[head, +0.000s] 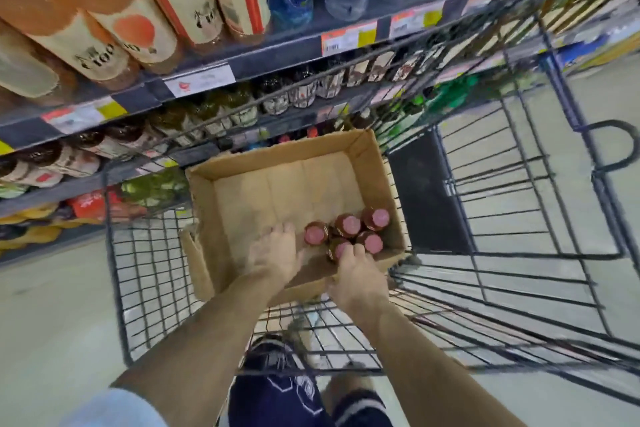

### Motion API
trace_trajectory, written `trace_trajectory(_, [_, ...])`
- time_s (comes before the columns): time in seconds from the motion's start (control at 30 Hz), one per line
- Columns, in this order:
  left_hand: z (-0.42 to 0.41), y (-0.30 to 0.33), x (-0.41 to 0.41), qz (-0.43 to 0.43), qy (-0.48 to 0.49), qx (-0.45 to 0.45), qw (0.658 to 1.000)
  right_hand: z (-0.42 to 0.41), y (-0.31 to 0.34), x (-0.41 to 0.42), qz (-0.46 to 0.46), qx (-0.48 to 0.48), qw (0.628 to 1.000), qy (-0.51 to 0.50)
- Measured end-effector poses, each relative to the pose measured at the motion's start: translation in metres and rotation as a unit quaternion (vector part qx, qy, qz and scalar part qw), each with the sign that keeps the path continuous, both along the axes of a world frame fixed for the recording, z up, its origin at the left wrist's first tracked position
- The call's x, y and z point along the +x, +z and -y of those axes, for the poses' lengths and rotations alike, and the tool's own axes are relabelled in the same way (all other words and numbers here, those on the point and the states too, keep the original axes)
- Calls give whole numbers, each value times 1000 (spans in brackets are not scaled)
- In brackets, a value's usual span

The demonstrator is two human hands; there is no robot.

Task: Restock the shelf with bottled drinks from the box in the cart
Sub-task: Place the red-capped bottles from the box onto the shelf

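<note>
Reaching into the box (242, 191) in the cart (519, 218), both hands meet five pink-capped bottles (348, 224): right hand (356, 277) grasps one cap, left hand (273, 253) rests released beside them. Bottles probably rigid, moderately heavy; grip the neck. Bodies and labels hidden

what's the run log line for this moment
phase: picking | left hand: open, in box | right hand: on bottle | bottles left: five | box in cart
</note>
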State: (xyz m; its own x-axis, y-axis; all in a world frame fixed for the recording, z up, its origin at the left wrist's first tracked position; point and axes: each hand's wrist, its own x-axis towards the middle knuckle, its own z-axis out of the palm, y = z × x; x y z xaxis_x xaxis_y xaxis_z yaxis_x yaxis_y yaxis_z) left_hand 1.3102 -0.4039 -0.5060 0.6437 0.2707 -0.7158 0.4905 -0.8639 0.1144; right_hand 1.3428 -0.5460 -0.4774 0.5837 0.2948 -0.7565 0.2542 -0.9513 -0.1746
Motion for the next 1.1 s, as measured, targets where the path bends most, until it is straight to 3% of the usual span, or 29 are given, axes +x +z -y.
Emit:
trace_trajectory(0.23, [6, -66, 26, 1, 97, -84, 992, -4, -54, 19, -42, -66, 997, -18])
trace_trajectory(0.37, [19, -94, 24, 25, 148, -143, 978, -4, -78, 17, -29, -57, 997, -31])
trace_trajectory(0.57, [20, -112, 23, 85, 130, -128, 980, -3, -99, 23, 2, -48, 999, 12])
trace_trajectory(0.8, [4, -79, 10, 85, 145, -139, 976, 15, -75, 13, 14, 52, 999, -3])
trace_trajectory(1.1, [-28, 20, -45, 176, 240, -126, 946, 25, 5, -3, 25, 220, 961, -165])
